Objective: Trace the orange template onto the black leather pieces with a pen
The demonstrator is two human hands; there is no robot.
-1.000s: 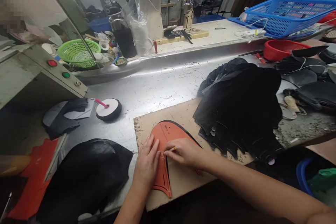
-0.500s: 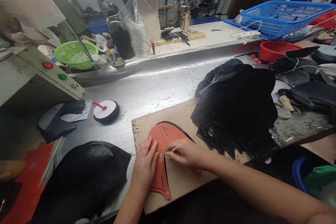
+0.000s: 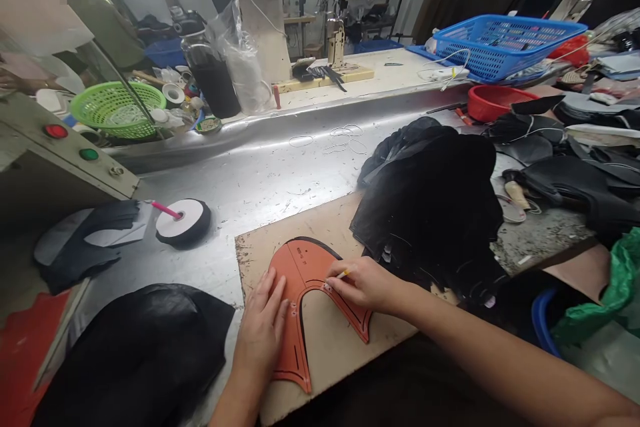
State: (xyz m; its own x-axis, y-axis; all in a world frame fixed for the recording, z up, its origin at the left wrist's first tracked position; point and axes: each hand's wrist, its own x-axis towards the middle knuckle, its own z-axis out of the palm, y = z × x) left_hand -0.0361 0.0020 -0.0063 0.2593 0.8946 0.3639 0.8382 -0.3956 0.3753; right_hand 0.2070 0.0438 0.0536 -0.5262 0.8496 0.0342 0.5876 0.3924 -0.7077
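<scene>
An orange horseshoe-shaped template (image 3: 290, 267) with dark slots and printed marks lies over a black piece (image 3: 315, 241), whose edge shows along the curve. Both rest on a tan board (image 3: 325, 347). My left hand (image 3: 263, 317) lies flat on the template's left arm, fingers stretched out. Pinched in my right hand (image 3: 367, 283) is a thin pen (image 3: 343, 273) with a yellow and white end; its tip is at the inner curve near the right arm, mostly hidden by the fingers.
A heap of black cut pieces (image 3: 430, 200) covers the board's right side. More black material (image 3: 145, 347) lies left, near a tape roll (image 3: 184, 220). Behind stand a sewing machine (image 3: 337, 33), a green basket (image 3: 117, 107), a blue basket (image 3: 505, 47) and a red bowl (image 3: 495, 103).
My right hand with the pen has moved from the template's left inner edge across to the right arm of the curve. My left hand stays on the template. The view has shifted right.
</scene>
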